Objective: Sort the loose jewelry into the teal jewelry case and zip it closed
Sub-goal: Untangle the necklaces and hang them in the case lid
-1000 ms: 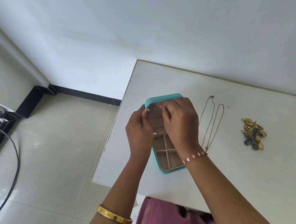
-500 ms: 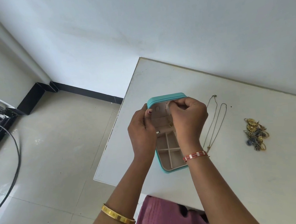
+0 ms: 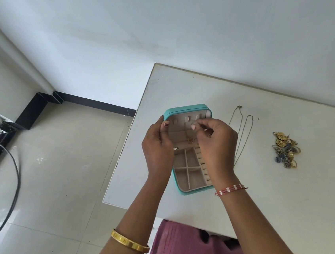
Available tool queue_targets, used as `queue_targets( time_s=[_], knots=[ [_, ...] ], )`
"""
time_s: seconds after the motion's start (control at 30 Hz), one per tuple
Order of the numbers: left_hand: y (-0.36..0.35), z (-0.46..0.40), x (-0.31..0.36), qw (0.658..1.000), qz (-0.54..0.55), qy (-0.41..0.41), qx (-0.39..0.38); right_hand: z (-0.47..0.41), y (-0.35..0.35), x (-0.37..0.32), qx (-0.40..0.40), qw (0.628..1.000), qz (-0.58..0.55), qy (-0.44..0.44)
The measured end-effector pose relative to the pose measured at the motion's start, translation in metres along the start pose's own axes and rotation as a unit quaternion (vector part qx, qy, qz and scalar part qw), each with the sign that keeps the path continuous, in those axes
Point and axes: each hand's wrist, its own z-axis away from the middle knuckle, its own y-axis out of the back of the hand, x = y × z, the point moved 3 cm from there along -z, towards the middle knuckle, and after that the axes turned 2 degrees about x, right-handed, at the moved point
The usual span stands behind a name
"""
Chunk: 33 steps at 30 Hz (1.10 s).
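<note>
The teal jewelry case (image 3: 185, 110) stands open near the table's left edge, lid raised, beige compartments showing. My left hand (image 3: 157, 148) grips the lid's left side, thumb on its inner face. My right hand (image 3: 215, 142) pinches a small tab strap in the lid's upper row. A thin gold necklace with a pendant (image 3: 190, 140) hangs inside the lid under the tabs. Two fine chains (image 3: 243, 131) lie on the table right of the case. A heap of gold and blue earrings (image 3: 285, 149) lies farther right.
The white table (image 3: 273, 198) meets the wall at its far edge; its left edge and near corner fall off to a tiled floor (image 3: 53, 170). A black cable (image 3: 14, 194) curves across the floor at the left.
My right hand has drawn back to the right and down from the lid's tabs, uncovering the hanging necklace and pendant. The left hand stays on the lid.
</note>
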Motion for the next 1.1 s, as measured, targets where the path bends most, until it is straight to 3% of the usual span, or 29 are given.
queue_targets(
  time_s=[0.3, 0.63, 1.1],
  knots=[
    [-0.001, 0.001, 0.000, 0.999, 0.022, 0.011, -0.032, 0.005, 0.028, 0.024, 0.035, 0.999, -0.025, -0.032],
    [-0.001, 0.003, -0.002, 0.997, 0.024, 0.004, -0.076, 0.007, 0.016, 0.042, -0.048, 0.994, -0.035, -0.087],
    [0.010, 0.022, -0.004, 0.995, 0.048, 0.018, -0.086, 0.019, 0.016, 0.045, -0.055, 0.991, -0.060, -0.106]
  ],
)
